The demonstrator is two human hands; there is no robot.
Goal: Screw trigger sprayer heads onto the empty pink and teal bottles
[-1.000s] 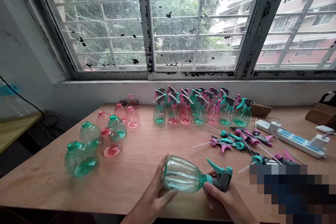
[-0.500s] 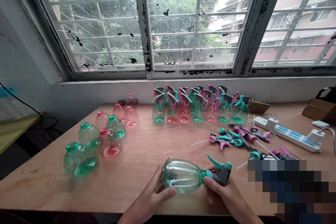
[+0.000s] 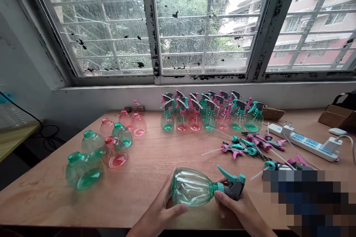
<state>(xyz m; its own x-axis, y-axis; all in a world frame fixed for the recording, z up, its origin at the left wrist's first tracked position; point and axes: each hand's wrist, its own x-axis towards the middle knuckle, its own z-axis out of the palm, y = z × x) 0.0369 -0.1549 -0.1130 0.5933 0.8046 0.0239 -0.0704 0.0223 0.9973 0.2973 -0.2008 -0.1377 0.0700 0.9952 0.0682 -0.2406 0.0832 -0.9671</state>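
A clear green spray bottle [image 3: 191,188] lies sideways between my hands, above the table's front edge. Its base faces left, and its grey and teal spray head [image 3: 235,187] points right. My left hand [image 3: 164,205] is wrapped round the base end, thumb along the near side. My right hand [image 3: 232,203] grips the teal collar at the neck, with thumb in front and the other fingers partly hidden behind. Beyond my right hand lies a pile of loose pink and teal spray heads [image 3: 250,148] with thin tubes.
Several open green and pink bottles [image 3: 83,172] stand on the left of the wooden table [image 3: 167,148]. Rows of bottles with spray heads [image 3: 196,116] line the back by the window. At right are a white power strip [image 3: 304,142] and a brown box [image 3: 338,114].
The spray bottle has tilted slightly, its spray end dipping a little lower. Both hands keep their hold, and the view has shifted slightly.
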